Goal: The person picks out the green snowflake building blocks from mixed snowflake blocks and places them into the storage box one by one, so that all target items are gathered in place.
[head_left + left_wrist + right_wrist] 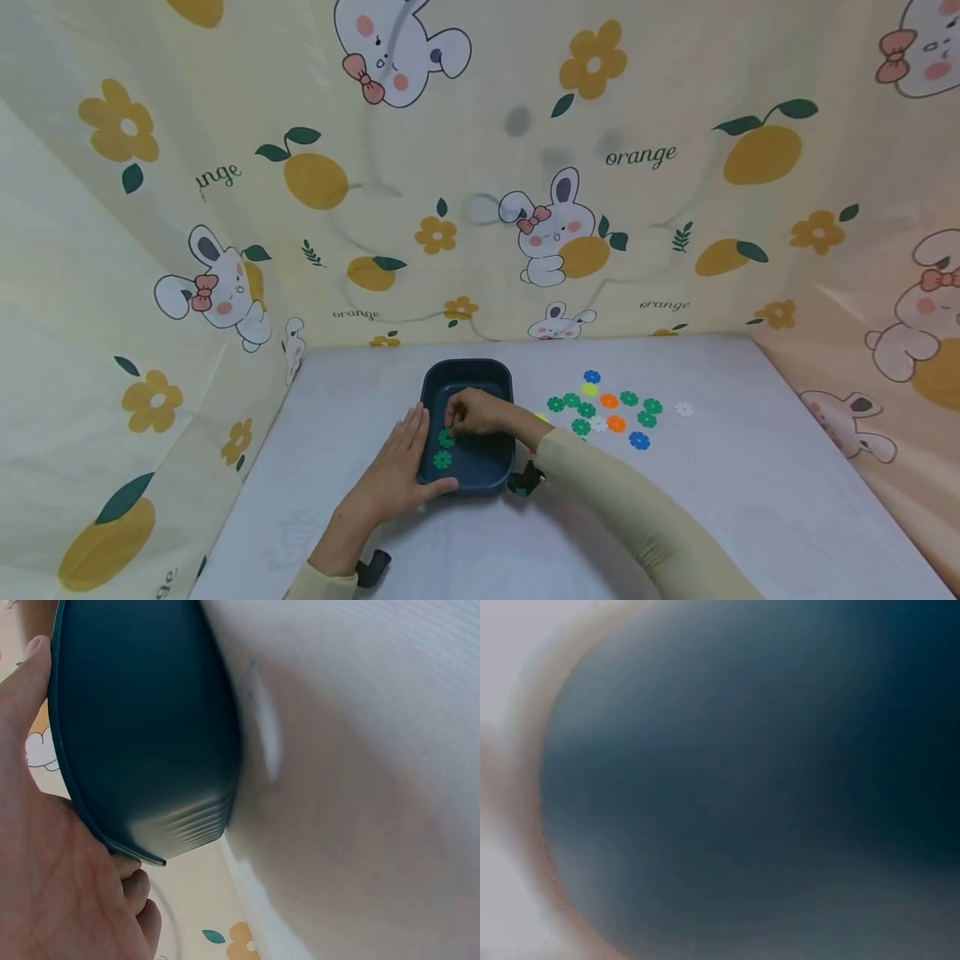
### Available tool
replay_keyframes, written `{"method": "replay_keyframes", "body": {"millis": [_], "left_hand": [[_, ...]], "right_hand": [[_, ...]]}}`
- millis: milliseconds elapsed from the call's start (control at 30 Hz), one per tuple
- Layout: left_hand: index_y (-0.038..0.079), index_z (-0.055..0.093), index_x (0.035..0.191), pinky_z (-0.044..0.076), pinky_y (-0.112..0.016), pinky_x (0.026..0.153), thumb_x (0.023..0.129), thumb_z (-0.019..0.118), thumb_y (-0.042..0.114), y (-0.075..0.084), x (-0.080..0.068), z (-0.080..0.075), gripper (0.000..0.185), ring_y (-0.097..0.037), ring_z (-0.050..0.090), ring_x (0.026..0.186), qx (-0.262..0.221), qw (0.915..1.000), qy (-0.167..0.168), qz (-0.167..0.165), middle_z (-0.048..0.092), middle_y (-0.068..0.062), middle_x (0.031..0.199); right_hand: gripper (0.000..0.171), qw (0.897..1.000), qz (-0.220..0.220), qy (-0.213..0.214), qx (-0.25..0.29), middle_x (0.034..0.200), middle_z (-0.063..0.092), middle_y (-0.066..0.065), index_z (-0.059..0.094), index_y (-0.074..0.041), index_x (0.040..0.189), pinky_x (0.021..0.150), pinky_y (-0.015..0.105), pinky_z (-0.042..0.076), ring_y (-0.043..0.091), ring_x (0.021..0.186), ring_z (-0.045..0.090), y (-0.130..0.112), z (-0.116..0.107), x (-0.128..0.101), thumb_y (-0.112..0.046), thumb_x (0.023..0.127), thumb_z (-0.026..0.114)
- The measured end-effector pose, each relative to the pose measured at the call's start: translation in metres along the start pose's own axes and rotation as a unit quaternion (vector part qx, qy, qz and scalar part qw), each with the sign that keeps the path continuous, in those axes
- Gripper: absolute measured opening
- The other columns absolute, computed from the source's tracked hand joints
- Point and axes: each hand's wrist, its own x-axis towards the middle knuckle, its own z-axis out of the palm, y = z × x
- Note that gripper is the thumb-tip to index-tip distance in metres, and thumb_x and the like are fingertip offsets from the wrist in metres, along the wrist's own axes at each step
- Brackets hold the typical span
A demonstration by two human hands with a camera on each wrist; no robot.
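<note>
Placing a green flower piece (pixel 447 438) into the dark tray (pixel 467 372) at frame centre, right hand (pixel 474 412) fingers pinching it; left hand (pixel 399 472) lying flat, steadying the tray's left wall on the desk (pixel 750 500). Needing next: releasing, then reaching right toward the scattered pieces (pixel 609 408).

Rabbit-and-orange print curtain (pixel 480 167) behind; white table (pixel 750 500).

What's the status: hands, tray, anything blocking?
Left hand steadies dark blue plastic tray. Right hand pinches green flower-shaped disc inside it. Nothing blocking.
</note>
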Motion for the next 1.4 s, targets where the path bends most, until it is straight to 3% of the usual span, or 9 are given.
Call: {"method": "replay_keyframes", "body": {"millis": [600,900,1133,1400], "left_hand": [[0.005,0.006,0.173,0.008,-0.049,0.136,0.093,0.066,0.075,0.0,0.001,0.002,0.122,-0.025,-0.003,0.167,-0.001,1.0,-0.004,-0.005,-0.003,-0.009,0.181],[0.005,0.005,0.172,0.008,-0.05,0.135,0.094,0.066,0.075,-0.001,0.0,0.001,0.122,-0.027,-0.002,0.167,-0.006,1.0,-0.001,0.0,-0.003,-0.01,0.181],[0.005,0.003,0.172,0.009,-0.051,0.135,0.093,0.067,0.076,-0.001,0.001,0.001,0.124,-0.027,-0.001,0.167,-0.002,1.0,0.001,-0.001,-0.003,-0.01,0.181],[0.005,0.003,0.172,0.008,-0.049,0.135,0.093,0.068,0.075,0.0,0.0,0.001,0.124,-0.026,-0.002,0.167,-0.002,1.0,-0.002,-0.005,-0.003,-0.01,0.181]], "right_hand": [[0.008,1.0,0.004,-0.001,-0.002,0.089,0.068,-0.003,0.074,-0.015,0.098,0.07,0.024,0.056,0.011,0.079,0.064,0.0,0.001,0.001,-0.013,0.097,0.082],[0.003,0.997,-0.055,0.043,0.013,0.093,0.068,-0.005,0.074,-0.015,0.103,0.072,0.023,0.057,0.01,0.081,0.064,0.001,-0.011,-0.01,-0.017,0.102,0.076],[0.003,0.993,-0.089,0.08,0.019,0.095,0.07,-0.005,0.074,-0.016,0.105,0.075,0.024,0.058,0.011,0.083,0.063,-0.002,-0.034,-0.032,-0.018,0.103,0.076],[0.007,0.992,-0.066,0.099,0.032,0.096,0.07,-0.005,0.074,-0.018,0.109,0.078,0.027,0.059,0.016,0.086,0.063,0.01,-0.06,-0.076,-0.019,0.102,0.077]]}}
